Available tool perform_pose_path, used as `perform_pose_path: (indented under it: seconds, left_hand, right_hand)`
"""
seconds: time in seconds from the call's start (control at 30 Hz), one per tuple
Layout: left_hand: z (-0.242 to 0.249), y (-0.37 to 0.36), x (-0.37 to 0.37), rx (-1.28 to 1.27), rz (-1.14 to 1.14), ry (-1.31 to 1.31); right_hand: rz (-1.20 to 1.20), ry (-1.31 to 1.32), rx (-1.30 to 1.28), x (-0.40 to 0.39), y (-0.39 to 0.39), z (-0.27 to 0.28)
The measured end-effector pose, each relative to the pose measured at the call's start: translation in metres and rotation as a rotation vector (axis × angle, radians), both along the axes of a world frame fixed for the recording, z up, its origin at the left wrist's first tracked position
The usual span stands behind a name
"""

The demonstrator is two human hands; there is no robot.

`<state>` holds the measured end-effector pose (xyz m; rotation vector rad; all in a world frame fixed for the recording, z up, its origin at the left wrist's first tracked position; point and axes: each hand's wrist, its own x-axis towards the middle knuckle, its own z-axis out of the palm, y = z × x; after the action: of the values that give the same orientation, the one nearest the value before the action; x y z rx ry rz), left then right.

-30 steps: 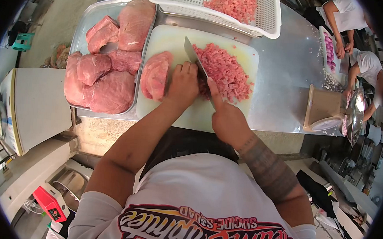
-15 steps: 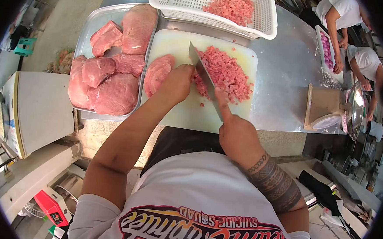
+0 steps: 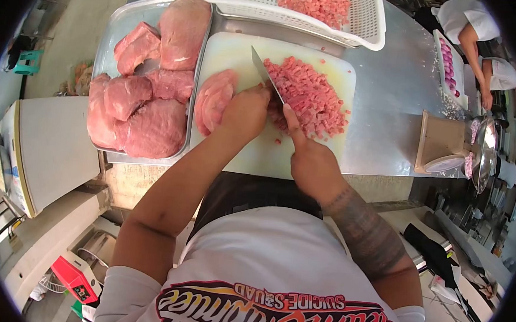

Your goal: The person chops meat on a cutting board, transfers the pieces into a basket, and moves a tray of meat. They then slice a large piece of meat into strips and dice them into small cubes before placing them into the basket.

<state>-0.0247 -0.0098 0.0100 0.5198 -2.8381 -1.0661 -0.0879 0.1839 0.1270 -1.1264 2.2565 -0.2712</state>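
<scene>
My right hand (image 3: 314, 167) is closed round the handle of a wide-bladed knife (image 3: 265, 71), its index finger stretched along the top of the blade. Beside the blade, my left hand (image 3: 246, 112) has its fingers curled over meat, which they mostly hide. To the right of the knife spreads a heap of diced pink meat (image 3: 314, 96). A sliced slab of raw meat (image 3: 213, 99) lies left of my left hand. All of this rests on a white cutting board (image 3: 229, 156).
A metal tray (image 3: 107, 45) with several large raw meat pieces (image 3: 154, 125) stands at left. Behind the board is a white perforated basket (image 3: 244, 4) holding diced meat. At right are a scale (image 3: 439, 139) and a tray of purple onions (image 3: 447, 66), with people working beyond.
My right hand and the knife have moved slightly forward, and the blade now appears narrower. My left hand remains beside the blade. A co-worker at the right has shifted.
</scene>
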Motion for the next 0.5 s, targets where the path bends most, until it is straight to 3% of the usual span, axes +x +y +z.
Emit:
perform_pose_path:
  seconds: [0.07,0.17,0.27,0.37,0.5]
  left_hand:
    - [0.001,0.003,0.001,-0.049,0.002,-0.025]
    - [0.002,0.000,0.000,0.011,0.007,0.016]
    - [-0.015,0.005,0.005,0.283,0.096,0.195]
    - [0.002,0.005,0.012,0.061,0.102,0.167]
    - [-0.003,-0.001,0.007,-0.034,0.002,0.047]
  right_hand:
    - [-0.011,0.013,-0.106,0.000,0.000,-0.032]
    - [-0.018,0.020,-0.121,-0.004,-0.004,-0.029]
    - [-0.029,0.045,-0.079,-0.015,0.001,-0.035]
    - [0.013,0.016,-0.056,-0.019,0.006,-0.006]
    - [-0.008,0.006,-0.036,0.002,0.017,0.027]
